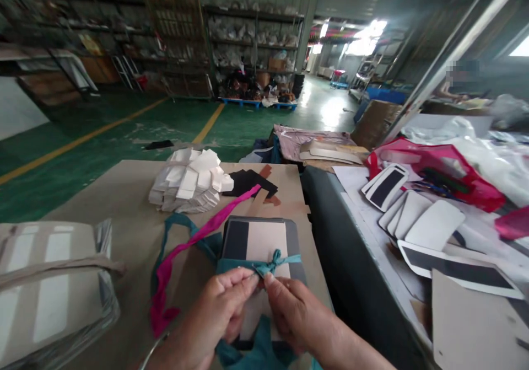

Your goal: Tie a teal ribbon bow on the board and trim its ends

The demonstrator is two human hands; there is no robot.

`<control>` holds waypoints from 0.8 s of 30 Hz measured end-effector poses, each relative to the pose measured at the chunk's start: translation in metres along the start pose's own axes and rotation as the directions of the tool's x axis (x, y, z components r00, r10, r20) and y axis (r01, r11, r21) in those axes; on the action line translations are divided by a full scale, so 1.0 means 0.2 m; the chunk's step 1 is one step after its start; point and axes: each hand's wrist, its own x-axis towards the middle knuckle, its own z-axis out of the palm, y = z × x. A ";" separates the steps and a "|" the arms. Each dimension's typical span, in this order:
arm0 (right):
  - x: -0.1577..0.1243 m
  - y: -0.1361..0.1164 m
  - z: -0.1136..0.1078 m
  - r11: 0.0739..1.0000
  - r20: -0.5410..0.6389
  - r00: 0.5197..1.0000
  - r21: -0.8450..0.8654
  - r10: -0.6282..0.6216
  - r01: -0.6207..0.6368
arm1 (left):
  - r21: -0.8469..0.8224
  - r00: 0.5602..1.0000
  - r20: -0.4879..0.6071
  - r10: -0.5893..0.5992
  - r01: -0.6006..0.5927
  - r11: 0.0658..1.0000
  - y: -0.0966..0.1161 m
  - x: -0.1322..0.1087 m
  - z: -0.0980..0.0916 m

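A stack of flat dark and beige pieces [266,237] lies on the table in front of me, bound across by a teal fabric strip [235,265]. The strip has a knot with a small loop near the stack's middle. My left hand [227,298] pinches the strip just left of the knot. Close beside it, my right hand [295,309] pinches the same strip with thumb and fingers. More teal fabric hangs below, between my wrists. A bright pink strip [182,254] and another length of teal cloth trail off to the left of the stack.
A pile of small white pieces [190,180] sits at the far side of the table beside black scraps [248,182]. A tied bundle [53,282] lies at left. On the right table are white-edged panels [425,221] and a pink bag [446,166]. A dark gap separates the tables.
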 end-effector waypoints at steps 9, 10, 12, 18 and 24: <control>-0.04 -0.01 0.00 0.899 0.200 0.972 0.391 0.125 -0.196 | 0.061 0.999 -0.040 0.007 -0.004 0.998 -0.03 -0.01 -0.02; -0.04 -0.02 0.00 0.886 0.218 0.966 0.409 0.140 -0.220 | 0.038 0.999 -0.040 -0.006 0.008 0.999 -0.04 0.00 -0.02; -0.04 -0.03 0.00 0.861 0.253 0.955 0.438 0.159 -0.259 | -0.002 0.999 -0.029 -0.027 0.027 1.000 -0.03 0.00 -0.03; -0.03 -0.01 0.00 0.841 0.279 0.951 0.476 0.133 -0.257 | -0.065 0.999 0.042 -0.029 0.032 0.997 0.00 0.00 -0.03; -0.04 -0.02 0.01 0.815 0.238 0.947 0.490 0.215 -0.308 | -0.068 0.998 0.038 -0.048 0.050 0.996 -0.01 0.00 -0.03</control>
